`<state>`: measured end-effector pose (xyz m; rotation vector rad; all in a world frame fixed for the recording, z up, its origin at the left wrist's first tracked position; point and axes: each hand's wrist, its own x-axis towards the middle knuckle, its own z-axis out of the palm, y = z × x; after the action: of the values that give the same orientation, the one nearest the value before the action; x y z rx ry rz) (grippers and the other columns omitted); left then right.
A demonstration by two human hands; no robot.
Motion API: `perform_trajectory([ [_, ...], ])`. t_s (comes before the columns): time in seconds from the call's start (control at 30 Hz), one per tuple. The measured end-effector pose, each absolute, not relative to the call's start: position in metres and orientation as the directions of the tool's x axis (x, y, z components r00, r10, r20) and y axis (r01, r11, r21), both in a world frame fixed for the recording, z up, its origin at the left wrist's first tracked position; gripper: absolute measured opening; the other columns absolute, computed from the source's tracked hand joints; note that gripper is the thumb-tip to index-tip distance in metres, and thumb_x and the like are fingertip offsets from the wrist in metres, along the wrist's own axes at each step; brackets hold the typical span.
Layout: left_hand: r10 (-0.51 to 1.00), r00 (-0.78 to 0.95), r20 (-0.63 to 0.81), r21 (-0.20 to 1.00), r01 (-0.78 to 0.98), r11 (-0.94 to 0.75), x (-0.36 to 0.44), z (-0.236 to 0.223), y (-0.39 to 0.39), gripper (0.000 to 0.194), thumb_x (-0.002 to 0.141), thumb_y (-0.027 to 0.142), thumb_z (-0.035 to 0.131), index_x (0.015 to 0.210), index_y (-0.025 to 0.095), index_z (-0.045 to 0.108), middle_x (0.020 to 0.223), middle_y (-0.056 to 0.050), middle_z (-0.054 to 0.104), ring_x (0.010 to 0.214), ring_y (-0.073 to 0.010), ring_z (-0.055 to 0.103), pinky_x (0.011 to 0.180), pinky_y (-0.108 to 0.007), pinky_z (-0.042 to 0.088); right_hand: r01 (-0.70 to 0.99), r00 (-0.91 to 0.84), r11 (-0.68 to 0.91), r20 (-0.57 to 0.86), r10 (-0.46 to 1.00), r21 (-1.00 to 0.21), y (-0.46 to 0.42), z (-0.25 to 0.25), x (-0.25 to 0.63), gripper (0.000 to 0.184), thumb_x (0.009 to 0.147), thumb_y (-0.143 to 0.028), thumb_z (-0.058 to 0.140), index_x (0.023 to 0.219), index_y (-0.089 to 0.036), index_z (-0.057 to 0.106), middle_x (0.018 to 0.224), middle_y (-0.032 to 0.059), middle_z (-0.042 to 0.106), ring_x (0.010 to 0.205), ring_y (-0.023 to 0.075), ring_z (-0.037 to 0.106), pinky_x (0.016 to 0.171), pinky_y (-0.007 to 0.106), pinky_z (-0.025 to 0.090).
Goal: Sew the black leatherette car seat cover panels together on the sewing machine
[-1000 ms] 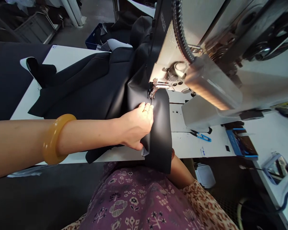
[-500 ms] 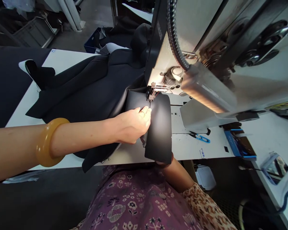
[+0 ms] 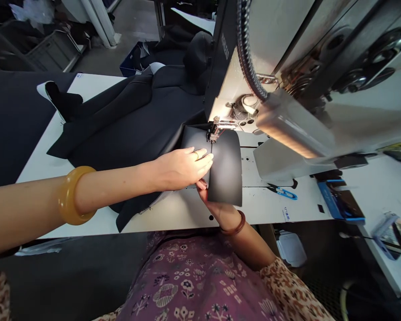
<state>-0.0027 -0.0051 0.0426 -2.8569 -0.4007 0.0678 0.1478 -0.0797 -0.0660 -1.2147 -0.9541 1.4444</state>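
Observation:
A smooth black leather-like panel (image 3: 225, 171) lies under the presser foot (image 3: 213, 135) of a sewing machine (image 3: 232, 91), with a seam line running towards me. My left hand (image 3: 183, 168) rests on the panel left of that seam, its fingers stretched out flat just in front of the foot. From below, my right hand (image 3: 218, 209) pinches the panel's near edge by the seam. The panel covers part of those fingers. More black material (image 3: 127, 120) joined to it spreads over the white table (image 3: 177, 207) to the left.
Blue thread snips (image 3: 282, 191) lie right of the panel. Beyond them a blue box (image 3: 341, 200) stands at the table's right end. A lamp (image 3: 290, 120) hangs low beside the machine head. Behind the table sits a dark blue bin (image 3: 128, 62).
My left fingers have gone from bunched together to stretched flat on the panel. My right hand has come up from beneath the panel to its near edge by the seam.

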Motion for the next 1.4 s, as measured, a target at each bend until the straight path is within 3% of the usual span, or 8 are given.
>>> perform_trajectory([
  [0.17, 0.254, 0.967, -0.02, -0.285, 0.238, -0.928, -0.01, 0.037, 0.002, 0.04, 0.083, 0.001, 0.037, 0.114, 0.013, 0.061, 0.127, -0.01, 0.057, 0.115, -0.022, 0.053, 0.088, -0.032, 0.047, -0.585, -0.202, -0.267, -0.181, 0.963, -0.766, -0.061, -0.063, 0.139, 0.017, 0.072, -0.037, 0.051, 0.065, -0.025, 0.041, 0.067, -0.0006, 0.042, 0.064, 0.0133, 0.042, 0.052, 0.026, 0.043],
  [0.3, 0.273, 0.961, 0.041, -0.274, 0.274, -0.922, -0.015, 0.03, 0.01, 0.042, 0.083, 0.003, 0.042, 0.119, 0.018, 0.059, 0.127, -0.007, 0.058, 0.12, -0.0222, 0.05, 0.095, -0.034, 0.046, -0.728, -0.061, -0.19, -0.214, 0.975, -0.659, -0.052, -0.051, 0.122, 0.016, 0.062, -0.031, 0.055, 0.062, -0.025, 0.04, 0.055, -0.0051, 0.033, 0.046, 0.0088, 0.032, 0.041, 0.021, 0.033],
  [0.47, 0.294, 0.946, 0.137, -0.209, 0.318, -0.925, -0.017, 0.023, 0.021, 0.044, 0.081, 0.002, 0.045, 0.118, 0.021, 0.061, 0.116, -0.006, 0.064, 0.12, -0.019, 0.051, 0.094, -0.029, 0.048, -0.617, 0.119, -0.193, -0.333, 0.936, -0.763, -0.061, -0.045, 0.118, 0.019, 0.061, -0.032, 0.064, 0.073, -0.022, 0.054, 0.07, -0.0041, 0.057, 0.046, 0.0053, 0.045, 0.04, 0.018, 0.039],
  [0.63, 0.315, 0.899, 0.304, -0.085, 0.355, -0.931, -0.022, 0.008, 0.037, 0.049, 0.076, -0.003, 0.042, 0.108, 0.024, 0.067, 0.115, -0.002, 0.065, 0.119, -0.0173, 0.053, 0.09, -0.025, 0.052, -0.462, 0.162, -0.141, -0.24, 0.957, -0.875, -0.076, -0.051, 0.141, 0.031, 0.059, -0.037, 0.072, 0.079, -0.016, 0.061, 0.077, 0.0019, 0.065, 0.065, 0.016, 0.064, 0.045, 0.022, 0.048],
  [0.77, 0.248, 0.816, 0.522, 0.014, 0.282, -0.959, -0.024, -0.006, 0.051, 0.051, 0.07, -0.006, 0.039, 0.099, 0.021, 0.069, 0.109, -0.001, 0.069, 0.113, -0.0148, 0.058, 0.096, -0.027, 0.049, -0.289, 0.36, -0.125, -0.229, 0.904, -0.949, -0.066, -0.052, 0.154, 0.044, 0.073, -0.056, 0.058, 0.059, -0.014, 0.057, 0.049, 0.0025, 0.058, 0.045, 0.0111, 0.056, 0.043, 0.021, 0.044],
  [0.97, 0.253, 0.693, 0.675, 0.041, 0.307, -0.951, -0.015, -0.011, 0.064, 0.039, 0.075, -0.003, 0.039, 0.085, 0.017, 0.07, 0.095, -0.001, 0.073, 0.097, -0.0129, 0.066, 0.09, -0.024, 0.052, -0.237, 0.383, -0.098, -0.185, 0.905, -0.967, -0.046, -0.049, 0.16, 0.039, 0.073, -0.048, 0.06, 0.051, -0.017, 0.05, 0.042, -0.0012, 0.054, 0.037, 0.007, 0.046, 0.041, 0.02, 0.038],
  [1.2, 0.346, 0.661, 0.666, 0.108, 0.373, -0.921, -0.011, -0.014, 0.075, 0.035, 0.081, 0.001, 0.041, 0.086, 0.017, 0.071, 0.092, 0.0, 0.073, 0.094, -0.0136, 0.067, 0.085, -0.023, 0.053, -0.18, 0.419, -0.066, -0.137, 0.898, -0.981, -0.027, -0.04, 0.164, 0.043, 0.074, -0.041, 0.061, 0.042, -0.017, 0.044, 0.033, -0.005, 0.041, 0.034, 0.0035, 0.037, 0.041, 0.018, 0.033],
  [1.4, 0.454, 0.678, 0.578, 0.166, 0.447, -0.879, -0.011, -0.015, 0.082, 0.028, 0.085, 0.008, 0.046, 0.092, 0.02, 0.07, 0.099, 0.001, 0.072, 0.099, -0.0128, 0.065, 0.089, -0.024, 0.051, -0.222, 0.438, -0.08, -0.173, 0.882, -0.972, -0.011, -0.033, 0.167, 0.034, 0.066, -0.039, 0.066, 0.048, -0.016, 0.05, 0.034, -0.0062, 0.043, 0.028, 0.0026, 0.031, 0.03, 0.017, 0.022],
])
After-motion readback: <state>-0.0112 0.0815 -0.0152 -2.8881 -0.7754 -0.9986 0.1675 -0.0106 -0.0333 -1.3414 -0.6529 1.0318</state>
